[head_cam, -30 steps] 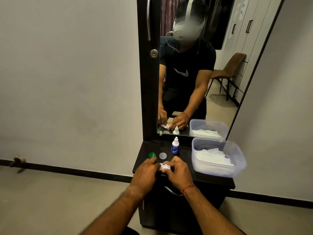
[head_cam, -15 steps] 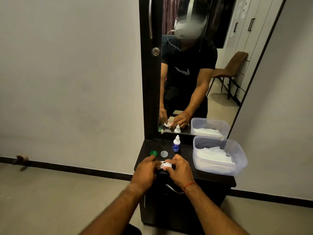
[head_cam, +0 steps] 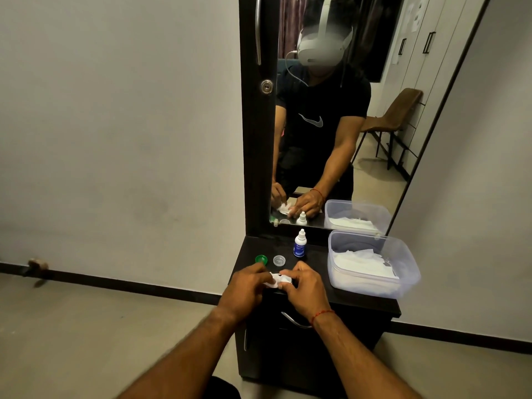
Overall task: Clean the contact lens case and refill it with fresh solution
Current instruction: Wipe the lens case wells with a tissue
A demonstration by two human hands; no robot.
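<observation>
Over the near edge of the dark table (head_cam: 316,254), the left hand (head_cam: 244,289) and right hand (head_cam: 305,289) both pinch a small white contact lens case (head_cam: 277,279) wrapped partly in white tissue. A green round cap (head_cam: 261,258), a clear round cap (head_cam: 279,260) and a small white solution bottle with a blue label (head_cam: 300,244) stand just beyond.

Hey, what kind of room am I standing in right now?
Most likely a bedroom or dressing area at home. You face a dark dressing unit with a tall mirror; reflected in it are wardrobe doors and a brown chair. A solution bottle stands on the unit's top.
</observation>
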